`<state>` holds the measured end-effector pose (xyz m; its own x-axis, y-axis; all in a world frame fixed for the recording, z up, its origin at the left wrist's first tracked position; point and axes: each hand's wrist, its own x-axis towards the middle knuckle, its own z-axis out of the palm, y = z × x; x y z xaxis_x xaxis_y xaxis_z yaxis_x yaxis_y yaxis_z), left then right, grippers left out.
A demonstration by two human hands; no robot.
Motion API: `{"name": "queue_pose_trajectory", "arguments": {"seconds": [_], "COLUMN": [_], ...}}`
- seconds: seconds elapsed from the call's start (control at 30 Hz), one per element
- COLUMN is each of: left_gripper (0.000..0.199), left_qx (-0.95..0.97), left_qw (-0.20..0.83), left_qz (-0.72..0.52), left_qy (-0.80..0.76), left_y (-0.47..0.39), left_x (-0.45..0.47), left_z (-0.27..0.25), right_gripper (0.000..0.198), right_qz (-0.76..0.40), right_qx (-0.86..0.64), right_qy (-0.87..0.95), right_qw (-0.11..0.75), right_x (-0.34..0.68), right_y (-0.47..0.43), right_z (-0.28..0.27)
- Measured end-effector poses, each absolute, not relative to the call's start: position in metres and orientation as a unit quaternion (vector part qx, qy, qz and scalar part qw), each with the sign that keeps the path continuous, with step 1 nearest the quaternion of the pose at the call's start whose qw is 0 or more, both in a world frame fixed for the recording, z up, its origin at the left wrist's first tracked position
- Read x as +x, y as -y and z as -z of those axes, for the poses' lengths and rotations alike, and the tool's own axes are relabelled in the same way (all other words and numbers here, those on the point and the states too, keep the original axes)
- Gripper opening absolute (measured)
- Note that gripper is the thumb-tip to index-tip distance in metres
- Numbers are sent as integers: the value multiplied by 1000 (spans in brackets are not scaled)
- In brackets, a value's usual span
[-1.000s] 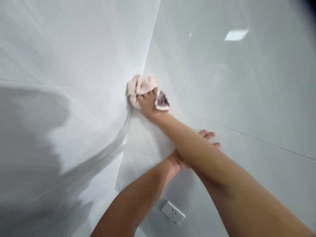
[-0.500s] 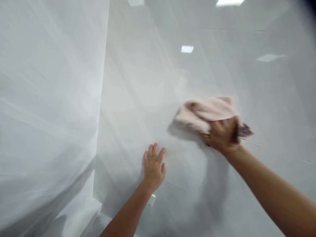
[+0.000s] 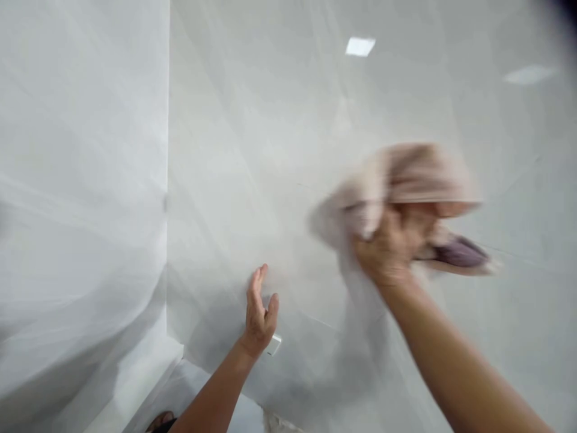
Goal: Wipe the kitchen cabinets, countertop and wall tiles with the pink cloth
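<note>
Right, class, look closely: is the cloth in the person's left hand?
No, the cloth is bunched in the right hand, while the left hand is open, holding nothing.

Blurred cloth (image 3: 428, 177), half-hidden plate (image 3: 274, 345)
The cloth and right hand (image 3: 392, 246) are smeared, the fingertips lost in folds. Low on the wall (image 3: 252, 150), near its corner, the left hand (image 3: 260, 313) covers part of the plate. The bottom edge cuts off what may be a foot (image 3: 163, 417).
</note>
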<state>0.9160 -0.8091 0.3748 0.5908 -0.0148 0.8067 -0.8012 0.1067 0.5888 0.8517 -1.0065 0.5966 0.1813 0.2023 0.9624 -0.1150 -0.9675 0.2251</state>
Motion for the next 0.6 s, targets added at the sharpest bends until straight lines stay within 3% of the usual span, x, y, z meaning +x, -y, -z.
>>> {"name": "queue_pose_trajectory", "arguments": {"seconds": [0.07,0.13,0.3,0.43,0.6], "left_gripper": [60,57,65,73,86], "left_qx": [560,541,613,625,678], "left_qw": [714,753,705,631,498], "left_qz": [-287,-282,-299,-345,-389], "left_qy": [308,246,195,303,377], "left_y": [805,802,804,817,824], "left_x": [922,928,926,909,904], "left_z": [-373,-368,-355,-350,-351], "right_gripper": [40,40,37,34,20], "right_qz": [-526,-395,-322,-330,-395], "right_qx": [824,863,878,868,854], "right_qy": [-117,-245,-303,-323,-225], "right_qw": [175,199,185,184,253], "right_x": [882,901,901,862,789], "right_y": [963,935,941,993,1088], "right_z": [-553,-503,-418,-416,-474]}}
